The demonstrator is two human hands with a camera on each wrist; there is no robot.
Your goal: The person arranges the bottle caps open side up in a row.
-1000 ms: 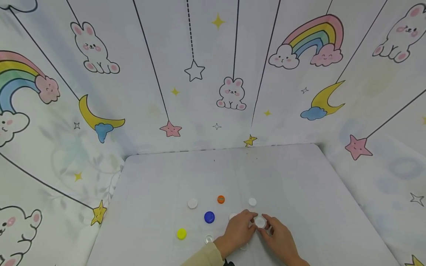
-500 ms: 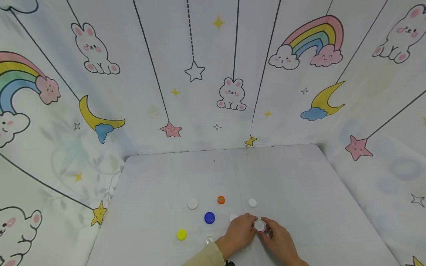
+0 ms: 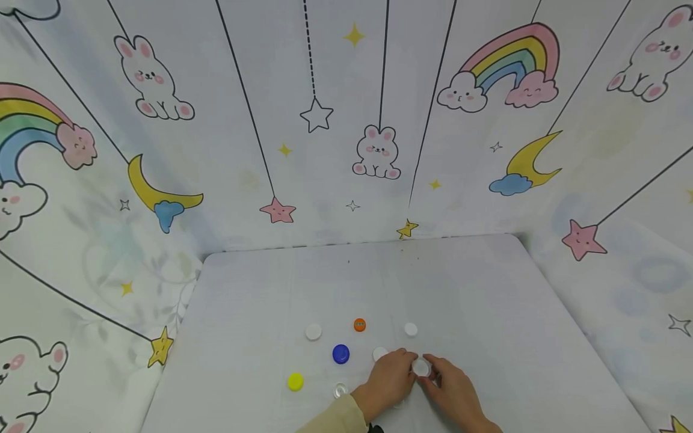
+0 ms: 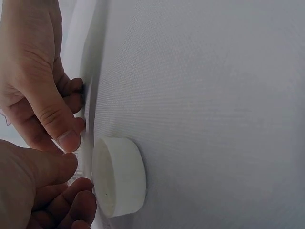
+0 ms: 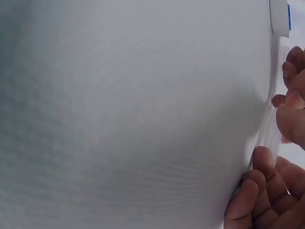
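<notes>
A round whitish bottle cap is between my two hands in the head view, low over the white table. My left hand pinches it from the left. From the right, the thumb and fingers of my right hand grip its other side. A clear ridged edge of this cap shows between the fingertips in the right wrist view. Beside the left fingers stands a white cap on the tabletop. Another white cap is partly covered by my left hand.
Loose caps lie to the left: yellow, blue, orange, white and clear. A small white cap lies beyond the hands. Printed fabric walls border the tabletop.
Both hands and the pinched cap have shifted slightly toward me and a little left. The caps lying on the table have stayed in place.
</notes>
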